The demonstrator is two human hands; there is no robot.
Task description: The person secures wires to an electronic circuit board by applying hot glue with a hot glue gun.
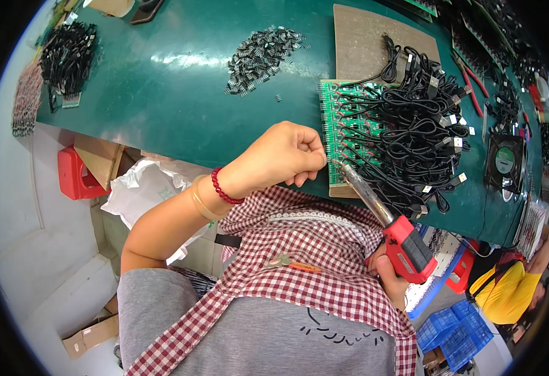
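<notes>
A panel of green circuit boards [348, 116] lies at the table's near edge, with a row of metal pins along its left side. My left hand [290, 155] is closed in a pinch beside that pin row; what the fingers hold, if anything, is hidden. In my right hand [390, 279] is a red and black soldering gun [406, 250]. Its long metal barrel points up and left, with the tip at the boards' left edge, close to my left fingertips. Coiled black USB cables [412, 135] are attached to the boards and spread to the right.
On the green table [168, 94] sits a heap of small black pin headers [262, 59]. A brown board [374, 37] lies behind the panel. Red-handled pliers [473, 88] and a black fan [505, 161] are at the right. Another cable bundle [67, 56] rests far left.
</notes>
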